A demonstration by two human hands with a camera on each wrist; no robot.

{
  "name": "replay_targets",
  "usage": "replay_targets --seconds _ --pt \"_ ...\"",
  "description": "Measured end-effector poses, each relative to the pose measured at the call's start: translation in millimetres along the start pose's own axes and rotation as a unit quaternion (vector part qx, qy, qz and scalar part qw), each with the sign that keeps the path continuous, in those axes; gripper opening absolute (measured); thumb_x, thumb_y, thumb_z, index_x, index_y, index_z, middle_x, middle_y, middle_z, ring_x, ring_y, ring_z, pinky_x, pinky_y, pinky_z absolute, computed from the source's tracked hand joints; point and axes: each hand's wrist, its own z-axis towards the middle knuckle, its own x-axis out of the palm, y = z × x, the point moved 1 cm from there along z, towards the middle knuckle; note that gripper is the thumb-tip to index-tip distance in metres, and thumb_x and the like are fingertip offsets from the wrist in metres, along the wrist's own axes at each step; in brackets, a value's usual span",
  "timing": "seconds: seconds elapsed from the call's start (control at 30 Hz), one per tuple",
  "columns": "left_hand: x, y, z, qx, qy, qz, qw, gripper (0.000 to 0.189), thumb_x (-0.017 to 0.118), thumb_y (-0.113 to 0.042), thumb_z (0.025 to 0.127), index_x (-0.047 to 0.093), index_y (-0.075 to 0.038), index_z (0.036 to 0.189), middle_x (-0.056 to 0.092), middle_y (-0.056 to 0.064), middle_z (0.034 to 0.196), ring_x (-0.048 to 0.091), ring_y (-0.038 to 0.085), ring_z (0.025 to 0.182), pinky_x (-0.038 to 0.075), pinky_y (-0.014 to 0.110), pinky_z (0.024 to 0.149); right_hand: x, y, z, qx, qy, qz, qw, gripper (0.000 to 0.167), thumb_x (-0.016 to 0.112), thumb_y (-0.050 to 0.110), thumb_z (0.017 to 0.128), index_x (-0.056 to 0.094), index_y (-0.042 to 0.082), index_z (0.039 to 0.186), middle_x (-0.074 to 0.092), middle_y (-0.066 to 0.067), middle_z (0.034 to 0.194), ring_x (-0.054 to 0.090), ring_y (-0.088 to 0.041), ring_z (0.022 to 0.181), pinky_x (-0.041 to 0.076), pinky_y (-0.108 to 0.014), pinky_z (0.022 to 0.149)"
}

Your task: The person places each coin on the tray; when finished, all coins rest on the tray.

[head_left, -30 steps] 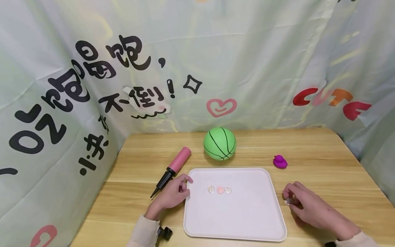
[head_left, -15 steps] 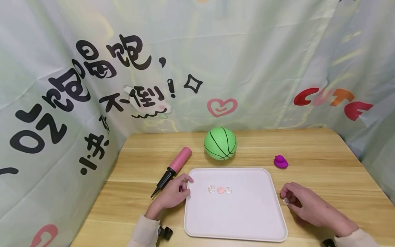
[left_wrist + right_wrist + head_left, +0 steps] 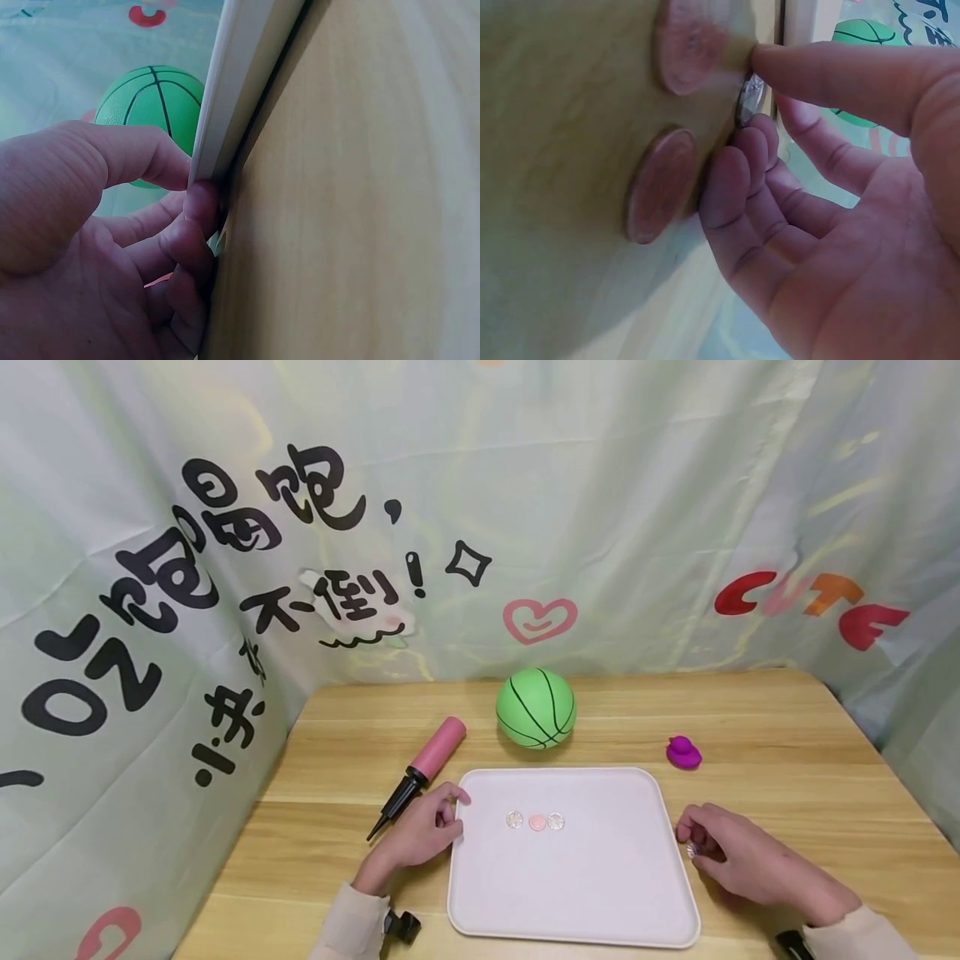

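A white tray (image 3: 577, 893) lies on the wooden table with three coins in a row: a silver coin (image 3: 513, 819), a copper-pink coin (image 3: 537, 822) and another silver coin (image 3: 556, 821). My left hand (image 3: 422, 831) pinches the tray's left rim between thumb and fingers, as the left wrist view shows up close. Just outside the tray's right edge, my right hand (image 3: 738, 852) holds a silver coin (image 3: 751, 99) between thumb and fingertips, close to the table. Under that hand, two copper coins, one nearer (image 3: 662, 186) and one farther (image 3: 692, 46), appear in the right wrist view.
Behind the tray sits a green ball (image 3: 536, 708) with black basketball lines. A pink and black hand pump (image 3: 423, 768) lies to the left, near my left hand. A purple rubber duck (image 3: 683, 752) stands right of the tray. Printed curtains (image 3: 637, 527) close off the back and sides.
My right hand has slid slightly left toward the tray edge with the silver coin. The left hand, tray and coins on it stay in place.
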Motion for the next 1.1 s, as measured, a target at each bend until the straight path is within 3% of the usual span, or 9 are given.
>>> replay_targets --seconds 0.17,0.5,0.7,0.83,0.93,1.1 --pt "-0.3 -1.1 0.5 0.001 0.002 0.000 1.0000 0.033 0.068 -0.002 0.095 0.066 -0.008 0.128 0.057 -0.003 0.078 0.051 0.005 0.068 0.043 0.022 0.067 0 2 1.1 -0.003 0.005 -0.001 1.0000 0.029 0.076 -0.007 0.091 0.059 0.012 0.104 0.052 0.004 0.088 0.043 0.004 0.079 0.041 -0.023 0.065" --pt "-0.1 -1.2 -0.8 -0.002 -0.001 0.002 1.0000 0.033 0.068 -0.002 0.096 0.066 -0.008 0.128 0.056 -0.003 0.077 0.051 0.005 0.067 0.043 0.021 0.066 7 2 -2.4 -0.048 -0.027 -0.001 0.9985 0.035 0.073 -0.013 0.088 0.058 0.016 0.102 0.049 0.007 0.087 0.042 0.005 0.079 0.038 -0.021 0.064" --pt "0.5 -1.4 -1.5 0.000 0.000 0.002 1.0000 0.033 0.068 -0.002 0.096 0.065 -0.007 0.128 0.056 -0.003 0.077 0.051 0.006 0.067 0.043 0.021 0.066 2 -1 -3.2 -0.001 -0.007 0.029 0.9995 0.035 0.074 -0.013 0.088 0.059 0.015 0.105 0.054 0.004 0.091 0.045 0.004 0.080 0.043 -0.022 0.065" --pt "0.1 -1.7 -1.1 0.002 0.000 0.002 1.0000 0.033 0.068 -0.002 0.096 0.066 -0.007 0.128 0.057 -0.003 0.078 0.051 0.006 0.068 0.043 0.021 0.066 -4 1 -1.8 0.032 0.003 0.040 0.9987 0.024 0.074 -0.005 0.095 0.062 0.014 0.104 0.061 0.007 0.088 0.049 0.005 0.079 0.046 -0.022 0.066" --pt "-0.5 -2.1 -0.8 0.001 -0.002 0.005 1.0000 0.033 0.068 -0.002 0.096 0.066 -0.007 0.128 0.057 -0.004 0.078 0.052 0.006 0.068 0.043 0.022 0.066 -7 8 1.8 0.031 -0.012 0.040 0.9987 0.018 0.075 0.000 0.098 0.064 0.014 0.103 0.064 0.009 0.088 0.052 0.006 0.079 0.050 -0.022 0.067" --pt "-0.3 -3.7 -0.7 -0.003 0.000 0.004 1.0000 0.033 0.068 -0.001 0.096 0.065 -0.007 0.129 0.057 -0.003 0.078 0.052 0.006 0.068 0.043 0.021 0.066 -7 26 11.9 -0.009 -0.055 0.038 0.9978 0.021 0.078 0.000 0.095 0.066 0.016 0.102 0.067 0.010 0.091 0.056 0.007 0.083 0.052 -0.022 0.067"
